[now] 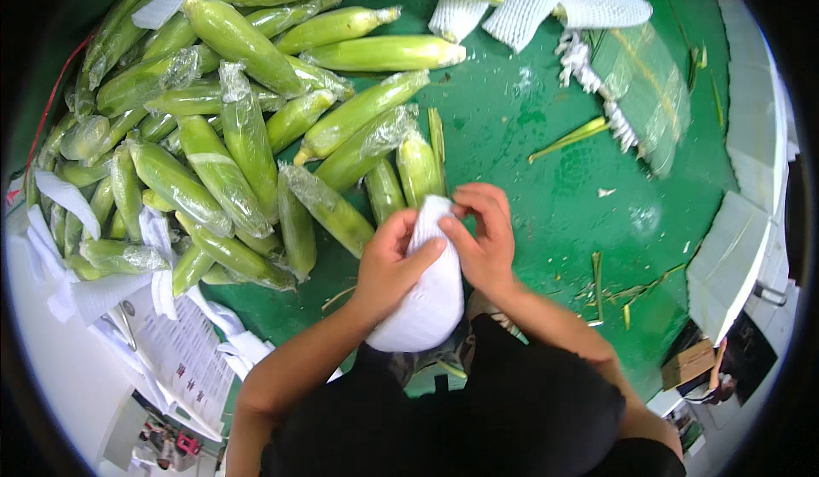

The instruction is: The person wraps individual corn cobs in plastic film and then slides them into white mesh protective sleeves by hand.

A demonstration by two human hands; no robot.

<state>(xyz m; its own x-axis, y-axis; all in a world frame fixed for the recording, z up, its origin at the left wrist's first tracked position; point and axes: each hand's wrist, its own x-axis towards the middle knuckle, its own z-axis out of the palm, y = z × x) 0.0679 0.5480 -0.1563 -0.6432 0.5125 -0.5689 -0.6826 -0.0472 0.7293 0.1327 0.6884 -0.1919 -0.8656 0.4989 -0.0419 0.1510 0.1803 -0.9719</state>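
Close to my body, a white foam net sleeve [422,302] is held between my two hands, its narrow end pointing away from me and its wide end near my lap. My left hand [391,259] grips the sleeve's left side, thumb lying on top. On the other side, the bent fingers and thumb of my right hand [485,242] pinch it near the narrow end. Just beyond that end lies a green corn cob in its husk [418,170]; whether it touches the sleeve I cannot tell. What the sleeve holds inside is hidden.
A large heap of film-wrapped corn cobs [239,136] covers the left of the green table [546,212]. Foam-sleeved pieces [606,10] lie at the far right, beside a clear plastic bag [644,93]. Husk scraps [597,285] and printed paper [183,357] lie around.
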